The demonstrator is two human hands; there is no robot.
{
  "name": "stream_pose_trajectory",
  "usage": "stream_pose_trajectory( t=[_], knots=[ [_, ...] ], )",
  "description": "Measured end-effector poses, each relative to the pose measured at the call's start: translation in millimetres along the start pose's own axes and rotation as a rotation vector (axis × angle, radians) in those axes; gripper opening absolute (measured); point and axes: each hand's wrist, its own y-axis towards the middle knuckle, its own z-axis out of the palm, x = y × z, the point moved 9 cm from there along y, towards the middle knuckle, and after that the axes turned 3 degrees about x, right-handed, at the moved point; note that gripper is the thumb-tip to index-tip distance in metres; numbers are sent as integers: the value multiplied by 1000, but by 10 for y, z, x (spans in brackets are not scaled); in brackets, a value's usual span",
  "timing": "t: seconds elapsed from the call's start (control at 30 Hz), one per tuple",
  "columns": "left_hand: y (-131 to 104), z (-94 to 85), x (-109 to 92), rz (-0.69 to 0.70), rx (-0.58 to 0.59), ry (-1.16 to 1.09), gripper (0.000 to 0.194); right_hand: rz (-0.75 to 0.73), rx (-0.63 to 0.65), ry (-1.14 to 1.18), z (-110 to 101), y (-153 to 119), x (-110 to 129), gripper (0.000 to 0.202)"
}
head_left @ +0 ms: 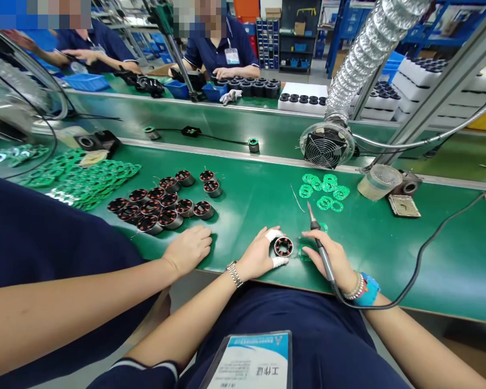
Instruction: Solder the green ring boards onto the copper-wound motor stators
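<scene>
My left hand [259,255], with white covers on its thumb and a finger, grips a round motor stator [284,247] with copper windings at the bench's front edge. To the right, my right hand [334,259] holds a soldering iron [322,254], its tip pointing up and away from me. The thumb and forefinger of that hand are at a green ring-shaped circuit board [305,253], partly hidden by them; whether they pinch it is unclear. Several more green ring boards [329,182] lie beyond, next to a thin piece of solder wire [297,199].
A co-worker's hand [190,248] rests left, by several stators [170,201]. Panels of green boards [93,178] lie farther left. A fan [324,148] on a foil duct stands behind; a plastic cup [379,182] and soldering-iron stand [405,186] sit right. The iron's cable [419,259] trails right.
</scene>
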Motion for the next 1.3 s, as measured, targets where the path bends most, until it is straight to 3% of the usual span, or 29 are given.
stream_pose_trajectory(
  t=[0.27, 0.43, 0.57, 0.73, 0.93, 1.3],
  knots=[
    [-193, -38, -193, 28, -6, -150, 47, 51, -18, 104, 0, -51, 65, 22],
    [-228, -18, -272, 70, 4, -134, 42, -16, 34, 35, 18, -169, 94, 16],
    [-170, -23, -243, 69, 36, -117, 44, -17, -26, 48, -224, -243, 26, 16],
    [-113, -39, -161, 48, 49, -107, 44, 20, -12, 91, -415, -311, -56, 21],
    [-86, -3, -120, 31, 61, -97, 45, 128, 68, 153, -345, -319, -181, 14],
    [-91, -27, -106, 24, 52, -79, 43, 152, 108, 186, -310, -315, -223, 15]
  ],
)
